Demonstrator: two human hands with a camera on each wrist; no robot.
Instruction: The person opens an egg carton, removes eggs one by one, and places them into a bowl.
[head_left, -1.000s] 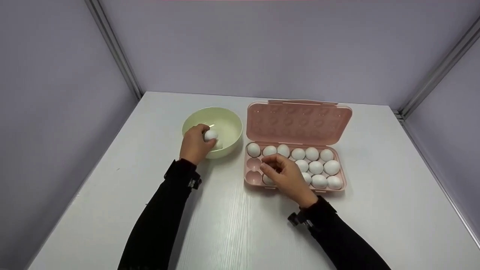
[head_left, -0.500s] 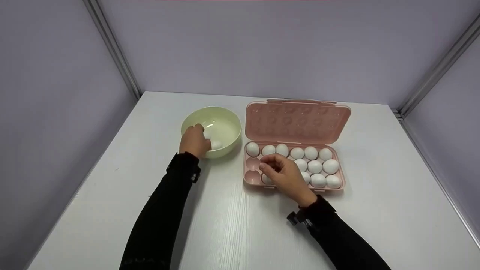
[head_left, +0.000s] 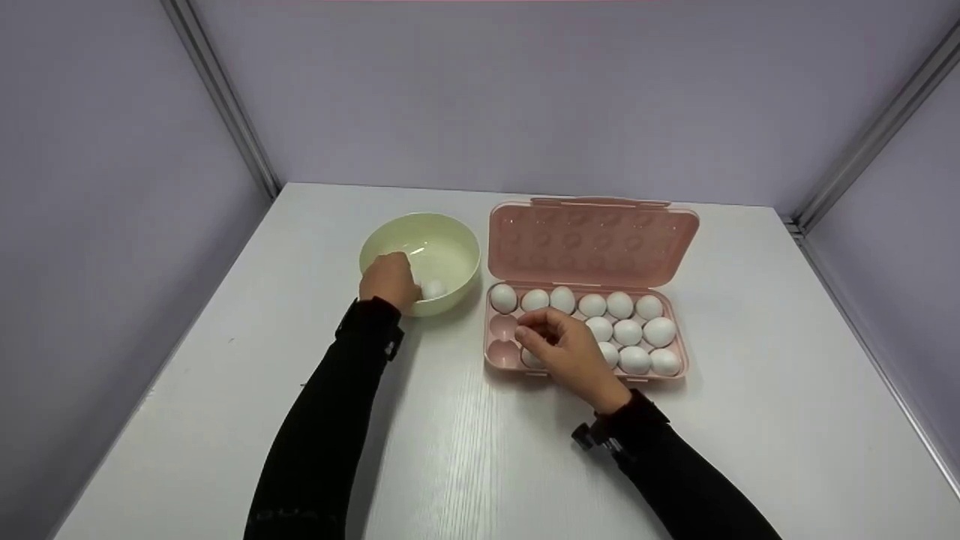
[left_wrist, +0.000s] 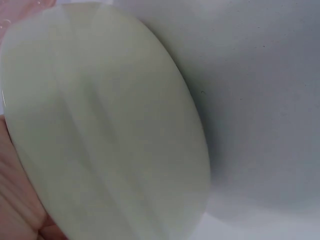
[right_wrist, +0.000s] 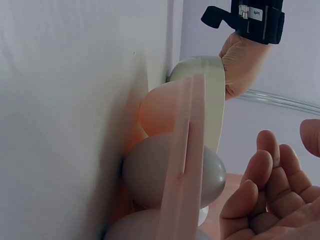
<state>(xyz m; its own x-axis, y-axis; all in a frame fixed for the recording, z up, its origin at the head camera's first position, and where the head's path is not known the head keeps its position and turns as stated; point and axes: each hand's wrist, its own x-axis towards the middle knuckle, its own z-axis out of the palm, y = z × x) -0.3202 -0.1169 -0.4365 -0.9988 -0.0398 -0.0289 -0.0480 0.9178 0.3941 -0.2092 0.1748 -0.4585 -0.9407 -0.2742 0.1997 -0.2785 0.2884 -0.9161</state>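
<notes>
My left hand (head_left: 390, 281) reaches over the near-left rim of a pale green bowl (head_left: 461, 259), its fingers down inside. A white egg (head_left: 433, 290) lies in the bowl beside the thumb. Whether the fingers grip another egg is hidden; the left wrist view shows mostly the bowl's outer wall (left_wrist: 115, 125) and part of the palm (left_wrist: 17, 185). My right hand (head_left: 574, 356) hovers over a pink egg carton (head_left: 592, 247), fingers loosely curled with nothing between them, as the right wrist view confirms. White eggs (head_left: 627, 332) fill much of the carton; two cells at its left are empty.
The open carton lid leans back toward the rear of the white table (head_left: 442, 450). Bowl and carton stand side by side with a narrow gap. Pale panels (head_left: 480, 97) with metal posts enclose the table at the back and sides.
My left hand, which held an egg above the bowl a second ago, has lowered into it, and that egg has gone out of sight. The right hand has stayed in place.
</notes>
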